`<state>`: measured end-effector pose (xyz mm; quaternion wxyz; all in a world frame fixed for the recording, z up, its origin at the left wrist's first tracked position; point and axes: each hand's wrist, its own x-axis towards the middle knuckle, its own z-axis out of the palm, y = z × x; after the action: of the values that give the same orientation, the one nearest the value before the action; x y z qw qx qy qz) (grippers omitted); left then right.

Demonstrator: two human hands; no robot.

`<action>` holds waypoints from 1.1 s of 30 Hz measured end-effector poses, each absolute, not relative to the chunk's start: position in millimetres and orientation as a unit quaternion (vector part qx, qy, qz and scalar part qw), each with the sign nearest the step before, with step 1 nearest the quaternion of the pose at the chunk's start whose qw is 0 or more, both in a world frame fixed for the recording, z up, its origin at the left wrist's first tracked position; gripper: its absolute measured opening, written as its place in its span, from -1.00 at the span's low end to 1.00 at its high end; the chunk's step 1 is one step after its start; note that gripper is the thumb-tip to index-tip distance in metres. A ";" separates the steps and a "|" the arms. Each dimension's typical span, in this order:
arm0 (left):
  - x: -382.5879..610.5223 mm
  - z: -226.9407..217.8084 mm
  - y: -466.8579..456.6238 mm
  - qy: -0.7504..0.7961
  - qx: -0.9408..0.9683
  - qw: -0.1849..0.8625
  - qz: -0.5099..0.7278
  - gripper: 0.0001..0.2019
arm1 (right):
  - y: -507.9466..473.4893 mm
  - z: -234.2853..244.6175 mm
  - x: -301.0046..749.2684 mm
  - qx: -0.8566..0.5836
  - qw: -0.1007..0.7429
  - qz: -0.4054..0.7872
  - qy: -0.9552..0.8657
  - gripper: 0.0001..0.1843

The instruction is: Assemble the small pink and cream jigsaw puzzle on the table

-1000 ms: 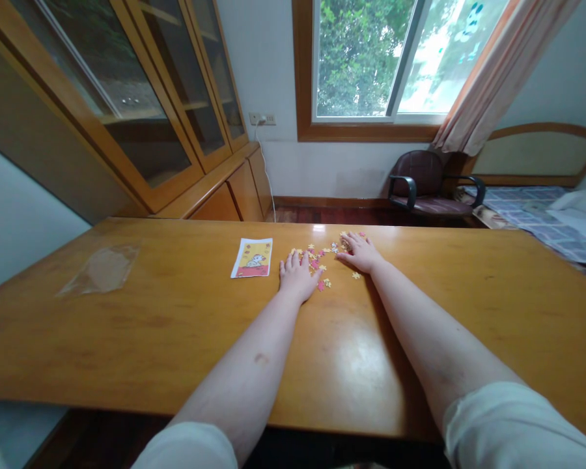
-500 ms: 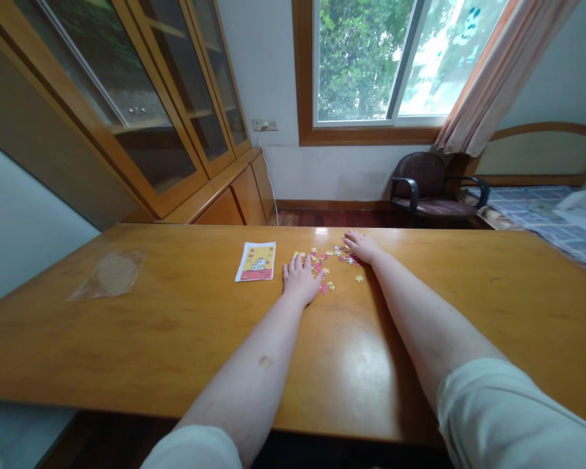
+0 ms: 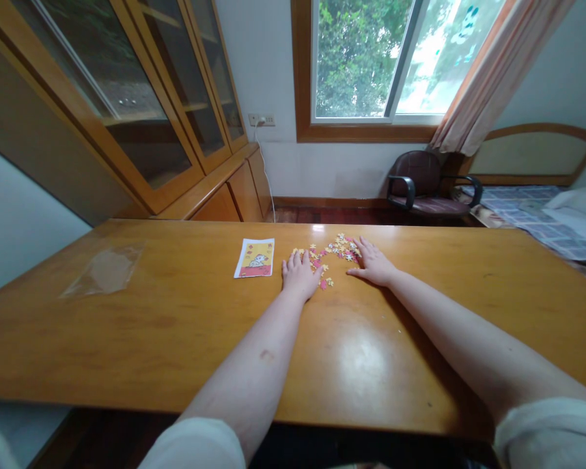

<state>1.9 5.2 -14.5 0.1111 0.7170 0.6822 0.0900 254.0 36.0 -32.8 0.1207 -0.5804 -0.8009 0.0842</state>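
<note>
Near the centre of the frame we have a loose heap of jigsaw puzzle pieces (image 3: 342,246), yellow, pink and white, spread over the wooden tabletop (image 3: 176,345). Our left hand (image 3: 300,276) lies palm down at the left of the heap, open with the fingers fanned, and pieces show just past its fingertips and beside its thumb; we cannot tell whether any lie under the palm. Our right hand (image 3: 374,264) is open too, its thumb spread wide towards the centre and its fingertips at the right edge of the heap, where we cannot tell touching from just beside. A few pieces sit slightly lower in the frame, near the left thumb.

Just left of the left hand we see a white-bordered picture card (image 3: 254,258), printed with a white cartoon animal on yellow above a pink band; the small marks around the animal are too small for us to read. Farther out, at the left of the frame, a clear plastic bag (image 3: 102,270) lies flat.

Beyond the tabletop we make out a glass-fronted cabinet (image 3: 195,170) in the upper left, a window (image 3: 356,58) with teal shapes on its right pane, a pink curtain (image 3: 502,78), a dark armchair (image 3: 417,176) and a bed (image 3: 522,202) with checked bedding at the right
</note>
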 end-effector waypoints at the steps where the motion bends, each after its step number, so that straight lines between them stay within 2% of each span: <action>1: 2.1 -14.3 5.3 0.683 0.717 0.111 0.089 -0.25 | 38.6 -32.4 250.9 -0.599 0.115 0.081 -0.788 0.12; 9: 2.0 -13.9 5.7 0.681 0.718 0.112 0.087 -0.24 | 78.9 -23.3 224.8 -0.648 0.116 0.057 -0.751 -0.10; 14: 2.9 -14.3 5.9 0.688 0.709 0.097 0.118 -0.33 | 67.7 -16.8 212.0 -0.510 0.114 -0.020 -0.852 -0.38; 17: 2.3 -13.9 6.8 0.691 0.705 0.092 0.128 -0.36 | 54.8 -14.3 207.2 -0.473 0.099 -0.027 -0.875 -0.45; 23: 0.2 -13.6 7.6 0.656 0.740 0.113 0.097 -0.31 | 40.4 -11.9 201.5 -0.433 0.105 -0.014 -0.895 -0.42; 29: 0.1 -12.5 8.9 0.679 0.719 0.091 0.119 -0.36 | 37.6 -14.0 174.5 -0.410 0.106 -0.004 -0.906 -0.18; 33: -3.5 -13.1 11.3 0.696 0.705 0.095 0.096 -0.39 | 45.1 -16.9 157.1 -0.412 0.072 0.016 -0.908 -0.13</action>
<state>-3.5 11.3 -13.1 0.0948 0.7054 0.6959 0.0961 157.1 45.1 -16.9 0.0724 -0.4124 -0.9080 0.0158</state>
